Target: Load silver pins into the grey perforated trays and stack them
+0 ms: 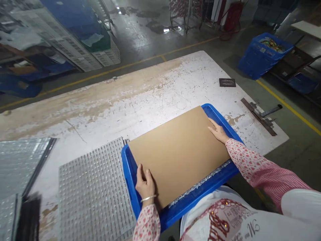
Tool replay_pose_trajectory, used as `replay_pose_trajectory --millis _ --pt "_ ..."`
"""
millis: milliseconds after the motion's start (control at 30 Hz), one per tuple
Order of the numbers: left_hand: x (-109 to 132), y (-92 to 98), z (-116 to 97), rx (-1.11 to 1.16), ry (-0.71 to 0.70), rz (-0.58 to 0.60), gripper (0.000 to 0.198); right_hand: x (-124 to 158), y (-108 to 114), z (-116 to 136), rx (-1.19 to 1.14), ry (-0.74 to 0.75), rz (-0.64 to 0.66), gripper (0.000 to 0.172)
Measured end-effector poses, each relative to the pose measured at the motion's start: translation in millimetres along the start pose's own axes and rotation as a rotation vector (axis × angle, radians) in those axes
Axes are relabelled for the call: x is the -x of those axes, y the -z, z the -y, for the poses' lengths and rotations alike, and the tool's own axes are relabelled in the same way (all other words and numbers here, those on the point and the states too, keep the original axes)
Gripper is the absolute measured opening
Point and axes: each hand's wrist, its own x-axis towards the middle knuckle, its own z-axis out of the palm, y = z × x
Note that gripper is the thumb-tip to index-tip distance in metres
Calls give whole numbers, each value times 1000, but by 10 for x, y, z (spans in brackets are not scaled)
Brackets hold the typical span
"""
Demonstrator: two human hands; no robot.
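Note:
A flat brown cardboard sheet (179,152) lies over a blue plastic tray (144,219), covering most of its inside. Along the near edge, a strip of crinkled silvery material (200,184) shows from under the sheet. My left hand (145,185), with a bangle at the wrist, grips the sheet's left edge, thumb and fingers at the border. On the opposite side my right hand (218,133) holds the right edge, thumb on top and fingers along the side. What lies beneath the cardboard is mostly hidden.
Left of the tray lies a silvery dimpled sheet stack (92,190), with more silvery panels (22,164) farther left. The worn white table (150,97) carries a dark block (227,82) and a metal bar with a handle (260,115). A blue crate (260,57) stands beyond.

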Motion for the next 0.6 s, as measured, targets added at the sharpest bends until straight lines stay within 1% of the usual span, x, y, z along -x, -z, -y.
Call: replay_pose_trajectory --millis 100,200,300,400,500,600 --pt "4 -17 38 -33 -24 -23 53 -5 1 -13 71 5 18 62" --pt "-16 -30 87 -94 -48 -68 52 -9 -18 -26 112 12 9 61" --pt "-34 -31 113 -115 -41 -53 53 -11 -39 -24 122 19 20 62" --pt "-33 -29 110 -94 -78 -93 55 -10 -49 -15 131 32 -2 61" --pt "-29 -32 90 -93 -57 -62 55 -4 -49 -6 152 29 3 61" --pt "-38 -35 61 -90 -70 -112 56 5 -40 12 187 25 -25 60"
